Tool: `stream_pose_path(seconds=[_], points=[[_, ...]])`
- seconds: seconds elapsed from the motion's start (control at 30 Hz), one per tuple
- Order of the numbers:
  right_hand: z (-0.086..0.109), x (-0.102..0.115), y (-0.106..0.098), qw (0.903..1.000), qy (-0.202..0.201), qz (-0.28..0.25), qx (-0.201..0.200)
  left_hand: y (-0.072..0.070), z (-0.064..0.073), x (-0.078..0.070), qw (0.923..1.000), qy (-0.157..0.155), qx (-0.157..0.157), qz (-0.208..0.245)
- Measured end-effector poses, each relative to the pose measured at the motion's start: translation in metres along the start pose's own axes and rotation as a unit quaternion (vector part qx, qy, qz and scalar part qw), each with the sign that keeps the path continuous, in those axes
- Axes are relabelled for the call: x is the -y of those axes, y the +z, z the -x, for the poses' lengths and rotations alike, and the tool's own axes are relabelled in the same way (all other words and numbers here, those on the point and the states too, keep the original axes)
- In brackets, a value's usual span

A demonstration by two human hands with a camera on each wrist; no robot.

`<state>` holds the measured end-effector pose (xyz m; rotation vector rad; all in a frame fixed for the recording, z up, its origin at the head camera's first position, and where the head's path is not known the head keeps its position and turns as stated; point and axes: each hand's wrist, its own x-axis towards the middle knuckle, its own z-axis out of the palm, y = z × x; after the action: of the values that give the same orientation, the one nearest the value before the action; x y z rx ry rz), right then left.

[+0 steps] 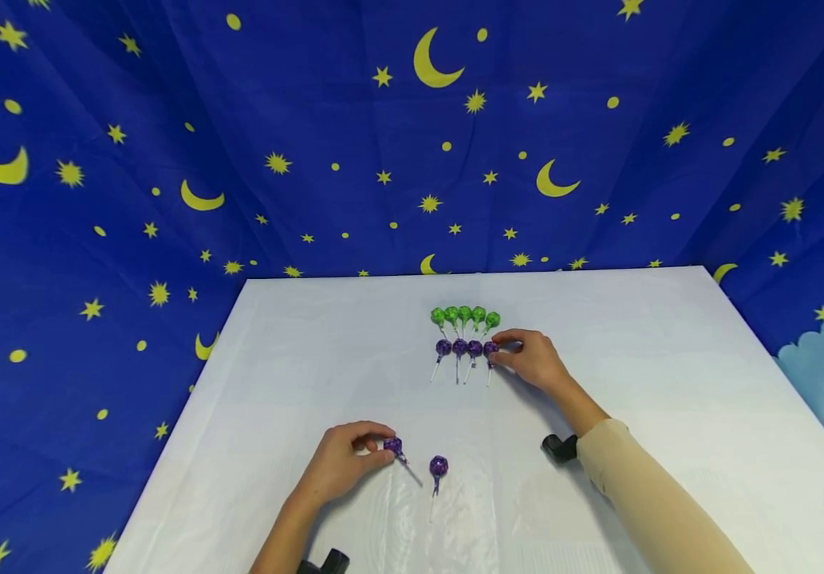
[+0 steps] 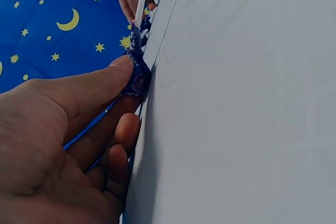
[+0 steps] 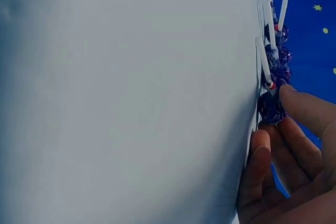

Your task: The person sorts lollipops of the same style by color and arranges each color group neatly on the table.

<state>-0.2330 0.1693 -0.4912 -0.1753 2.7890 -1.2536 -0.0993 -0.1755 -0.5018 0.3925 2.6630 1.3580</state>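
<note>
My left hand (image 1: 343, 461) pinches a purple-wrapped lollipop (image 1: 393, 446) by its round head, low over the white table, its stick slanting toward the near right. In the left wrist view, thumb and fingers grip that wrapped head (image 2: 137, 77). Farther off, my right hand (image 1: 532, 359) pinches the head of another purple lollipop (image 3: 272, 109) at the right end of a row of purple lollipops (image 1: 459, 347). Their sticks point toward me. Just behind that row, several green lollipops (image 1: 465, 314) stand side by side, heads away from me. One loose purple lollipop (image 1: 439, 465) lies right of my left hand.
A white-covered table (image 1: 275, 359) spreads under everything. Behind it and at the sides hangs a blue curtain (image 1: 340, 119) with yellow moons and stars. Black wrist-worn devices show near the right wrist (image 1: 559, 449) and the left forearm.
</note>
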Motion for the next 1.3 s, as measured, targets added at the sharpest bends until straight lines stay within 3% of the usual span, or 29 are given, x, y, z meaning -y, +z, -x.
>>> stream_pose_path(seconds=[0.27,0.57,1.3], points=[[0.004,-0.002,0.000,0.9999,-0.003,-0.008,-0.007,0.001,0.002,0.000,1.0000,-0.007,0.001,0.005],[0.012,0.005,0.001,0.9974,-0.039,-0.024,-0.056,0.001,0.003,0.001,0.9999,-0.006,-0.001,0.008],[0.043,0.032,0.012,0.9903,-0.119,-0.060,0.039,0.001,0.000,0.000,0.9999,0.000,0.003,0.012]])
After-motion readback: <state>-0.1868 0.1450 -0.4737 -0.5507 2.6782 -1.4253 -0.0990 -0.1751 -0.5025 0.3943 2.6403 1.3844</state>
